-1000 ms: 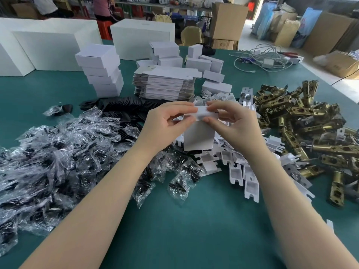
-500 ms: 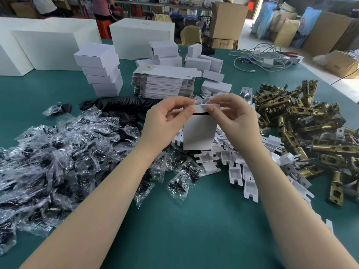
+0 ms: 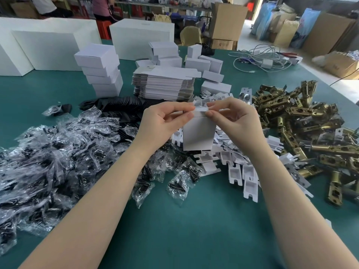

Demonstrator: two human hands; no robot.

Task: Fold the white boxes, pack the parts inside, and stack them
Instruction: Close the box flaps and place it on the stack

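We see both hands raised over the middle of the green worktop (image 3: 194, 220), holding one small white box (image 3: 199, 133) upright between them. The left hand (image 3: 161, 125) pinches the top flap (image 3: 201, 109) from the left with thumb and forefinger; the right hand (image 3: 236, 121) pinches the same flap from the right, the other fingers curled. The flap is bent over the box opening — whether it is fully closed we cannot tell.

Just behind and below the box lies a heap of white inserts (image 3: 237, 167). To the right is a big heap of brass latches (image 3: 303, 129), touching the inserts. To the left, many clear bags (image 3: 58, 152) with black parts cover the worktop. Farther away stands a pile of flat boxes (image 3: 165, 84), and left of it a stack (image 3: 100, 70) of folded ones. A bundle of cables (image 3: 262, 57) lies at the far right.
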